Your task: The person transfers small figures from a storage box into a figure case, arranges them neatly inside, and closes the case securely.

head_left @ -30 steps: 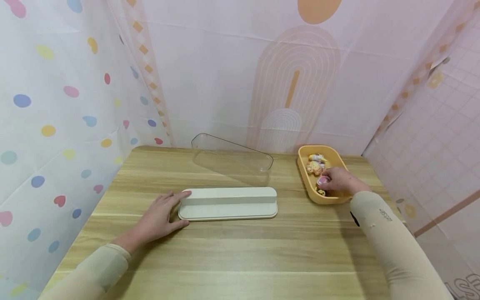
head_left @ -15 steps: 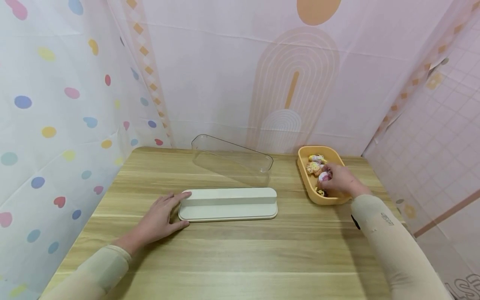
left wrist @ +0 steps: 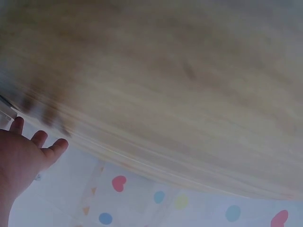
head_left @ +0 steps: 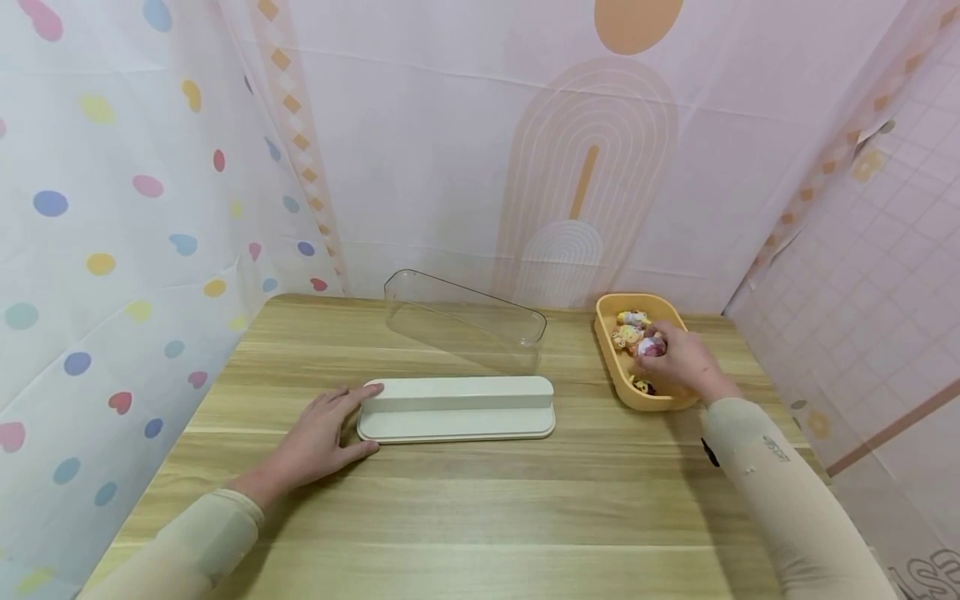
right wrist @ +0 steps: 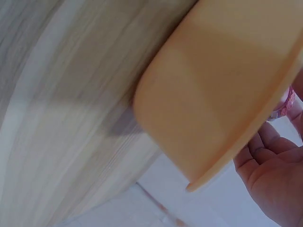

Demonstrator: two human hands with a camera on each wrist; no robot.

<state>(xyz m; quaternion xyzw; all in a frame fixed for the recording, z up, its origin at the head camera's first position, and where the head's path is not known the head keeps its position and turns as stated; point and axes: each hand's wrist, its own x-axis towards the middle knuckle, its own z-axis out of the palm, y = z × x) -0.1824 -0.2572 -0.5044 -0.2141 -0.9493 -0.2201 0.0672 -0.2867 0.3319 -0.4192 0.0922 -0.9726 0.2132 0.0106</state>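
Note:
My left hand (head_left: 318, 437) lies flat on the wooden table (head_left: 480, 517), fingers straight, fingertips touching the left end of a long white base (head_left: 457, 408). The left wrist view shows that hand (left wrist: 23, 156) spread over blurred wood. My right hand (head_left: 682, 362) reaches into a yellow tray (head_left: 609, 362) and pinches a small pink toy (head_left: 651, 347). Other small toys (head_left: 628, 333) lie in the tray's far half. In the right wrist view the tray's wall (right wrist: 213, 94) fills the frame, with my right hand (right wrist: 274, 175) beyond its rim.
A clear plastic cover (head_left: 465, 321) lies tilted on the table behind the white base. Patterned curtains close in the table at the back, left and right. The table's right edge runs just past the yellow tray.
My right hand has raised the pink toy a little and drawn it toward the tray's middle. The left hand and the white base have not moved.

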